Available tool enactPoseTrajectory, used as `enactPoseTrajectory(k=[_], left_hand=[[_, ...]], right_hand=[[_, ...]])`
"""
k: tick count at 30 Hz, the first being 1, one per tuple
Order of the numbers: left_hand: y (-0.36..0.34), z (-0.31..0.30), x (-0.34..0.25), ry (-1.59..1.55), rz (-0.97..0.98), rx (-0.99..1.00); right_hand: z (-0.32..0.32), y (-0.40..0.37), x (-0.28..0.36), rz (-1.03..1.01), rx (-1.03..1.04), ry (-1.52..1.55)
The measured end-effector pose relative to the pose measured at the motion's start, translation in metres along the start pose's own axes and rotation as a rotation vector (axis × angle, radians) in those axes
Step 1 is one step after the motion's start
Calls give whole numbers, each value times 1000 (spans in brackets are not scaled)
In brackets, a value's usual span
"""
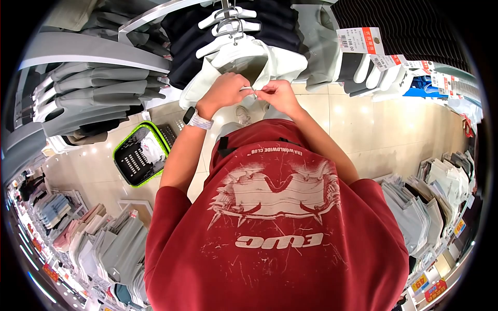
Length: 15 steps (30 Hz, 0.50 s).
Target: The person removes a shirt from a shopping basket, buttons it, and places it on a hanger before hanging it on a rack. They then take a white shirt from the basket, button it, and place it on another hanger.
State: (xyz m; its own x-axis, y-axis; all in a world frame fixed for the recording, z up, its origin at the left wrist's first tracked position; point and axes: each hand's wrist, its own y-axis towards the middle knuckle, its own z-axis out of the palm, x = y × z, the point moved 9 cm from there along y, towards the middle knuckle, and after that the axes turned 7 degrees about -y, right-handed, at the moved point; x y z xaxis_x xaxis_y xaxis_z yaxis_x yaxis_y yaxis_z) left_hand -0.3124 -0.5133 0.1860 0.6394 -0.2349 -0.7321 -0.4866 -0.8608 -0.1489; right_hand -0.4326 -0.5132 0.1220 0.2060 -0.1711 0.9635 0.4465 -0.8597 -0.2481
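A pale cream collared shirt (210, 78) hangs on a white hanger in front of me, its collar spread open. My left hand (224, 93), with a watch on the wrist, is closed in a pinch on the shirt's front edge below the collar. Close beside it, my right hand (280, 97) pinches the same front edge, fingertips almost meeting the left ones. Whether a button lies between the fingers is too small to tell. The lower part of the shirt is hidden behind my hands.
Dark garments on white hangers (228, 18) hang behind the shirt. Grey garments (98, 85) hang at left, and price tags (359, 40) at right. A black basket with a green rim (115, 154) stands on the floor at left. Clothes racks (430, 199) line the lower sides.
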Motion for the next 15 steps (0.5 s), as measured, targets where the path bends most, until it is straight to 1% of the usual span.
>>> enactPoseTrajectory(k=[2, 5, 8, 9, 11, 13, 15], left_hand=[[0, 0, 0, 30, -13, 1], [-2, -2, 3, -7, -23, -47], [-5, -4, -9, -5, 14, -94], [-6, -6, -13, 57, -2, -98], [-6, -7, -14, 119, -23, -107], [-5, -3, -13, 124, -32, -84], [-5, -1, -12, 135, -19, -103]], right_hand=[[1, -2, 19, -52, -2, -205], [0, 1, 17, -48, -14, -294], [5, 2, 19, -79, -13, -265], [6, 0, 22, -80, -12, -266], [2, -2, 23, -10, -54, -193], [2, -1, 19, -14, -40, -188], [2, -1, 18, -16, -30, -184]])
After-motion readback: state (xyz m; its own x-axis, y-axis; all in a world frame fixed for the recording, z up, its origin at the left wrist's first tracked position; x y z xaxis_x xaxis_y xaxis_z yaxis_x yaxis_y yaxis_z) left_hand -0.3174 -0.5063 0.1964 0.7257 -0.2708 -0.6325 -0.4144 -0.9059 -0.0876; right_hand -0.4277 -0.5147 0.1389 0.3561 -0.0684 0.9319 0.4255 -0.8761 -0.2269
